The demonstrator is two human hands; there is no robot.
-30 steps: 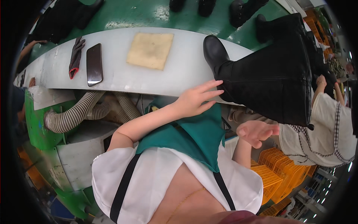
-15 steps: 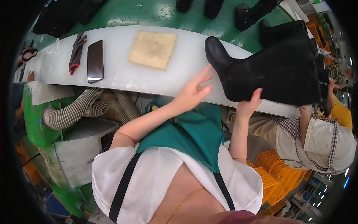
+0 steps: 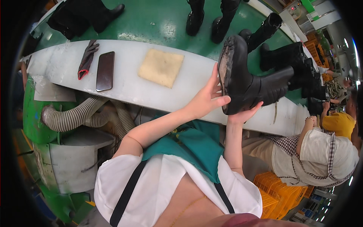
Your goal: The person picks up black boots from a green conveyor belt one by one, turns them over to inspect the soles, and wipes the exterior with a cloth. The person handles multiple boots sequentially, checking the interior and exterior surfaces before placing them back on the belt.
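Note:
A black boot (image 3: 247, 81) is held above the right part of the white worktable (image 3: 124, 89), its toe pointing away from me and its shaft extending to the right. Its rough, pale-edged sole (image 3: 225, 70) faces left. My left hand (image 3: 207, 99) presses against the sole near the heel, fingers along its edge and thumb toward the boot. From below, my right hand (image 3: 244, 115) cups the heel and ankle area; some of its fingers are hidden behind the boot.
On the table lie a beige cloth square (image 3: 160, 68), a dark phone (image 3: 105, 71) and a dark glove (image 3: 88, 60) with a red cuff. More black boots (image 3: 284, 56) stand beyond. A co-worker (image 3: 317, 151) is at my right, near orange crates (image 3: 281, 193). Ribbed hoses (image 3: 73, 115) run below the table's left side.
The boot has been turned so its sole now faces left and its toe points away. My left hand, free before, has come onto the sole. The whole view has shifted slightly.

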